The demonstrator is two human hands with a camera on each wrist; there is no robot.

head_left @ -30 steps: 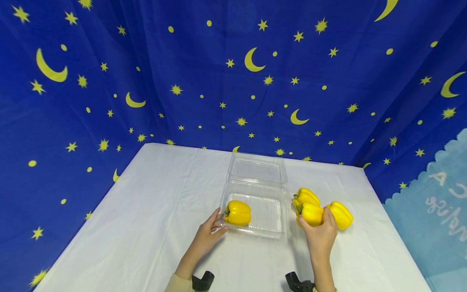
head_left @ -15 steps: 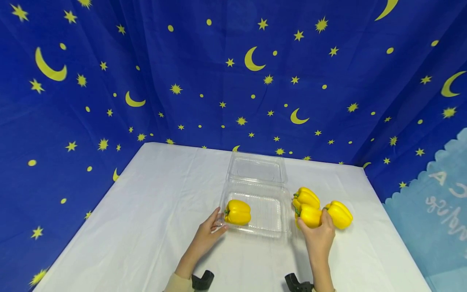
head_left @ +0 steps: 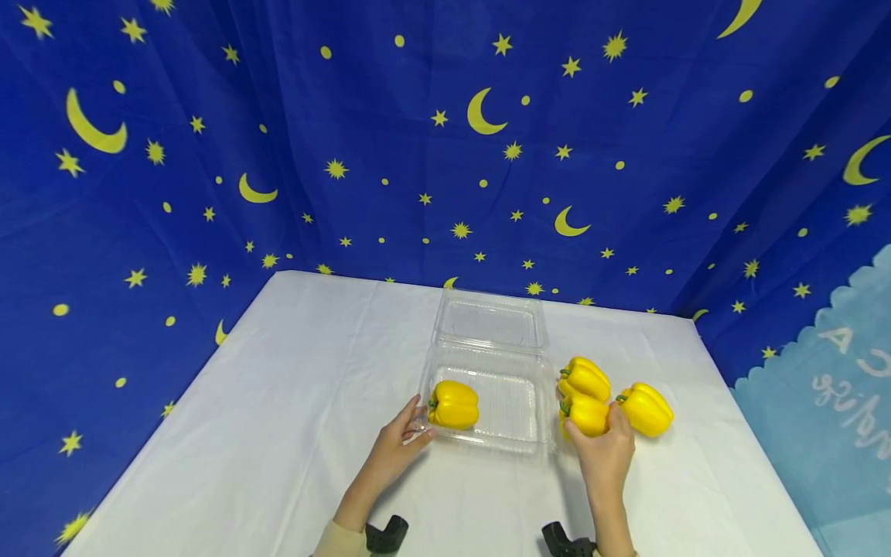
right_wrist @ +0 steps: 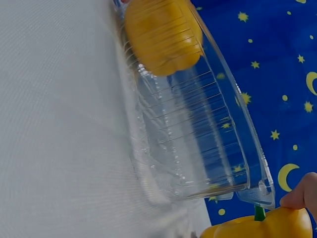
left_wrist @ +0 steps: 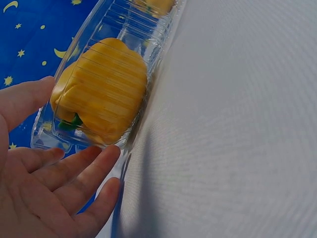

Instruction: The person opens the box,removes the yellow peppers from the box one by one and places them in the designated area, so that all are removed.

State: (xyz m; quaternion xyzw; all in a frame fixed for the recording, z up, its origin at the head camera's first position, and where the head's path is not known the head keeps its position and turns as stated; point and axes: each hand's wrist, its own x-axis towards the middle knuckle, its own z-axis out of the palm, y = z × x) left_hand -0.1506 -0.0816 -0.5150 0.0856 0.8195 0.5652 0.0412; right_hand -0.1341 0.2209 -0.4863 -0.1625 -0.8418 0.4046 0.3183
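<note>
A clear plastic clamshell container (head_left: 508,402) lies with its lid folded back, one yellow bell pepper (head_left: 454,405) in the left part of its base. My left hand (head_left: 394,449) holds the front left corner, thumb at the rim and fingers against the end wall. To the right of the container my right hand (head_left: 604,456) grips another yellow bell pepper (head_left: 585,415) between thumb and fingers; its green stem (right_wrist: 259,213) shows in the right wrist view, where most of that hand is out of frame. Whether this pepper touches the table is hidden.
Two more yellow bell peppers lie close by: one pepper (head_left: 586,377) just behind the held one, another pepper (head_left: 646,410) to its right. A white cloth (head_left: 313,371) covers the table. Blue star-printed curtain (head_left: 390,124) hangs behind and at the sides.
My right hand has moved slightly left with the gripped pepper, which has come away from the pepper on the right. The left hand and container have stayed in place.
</note>
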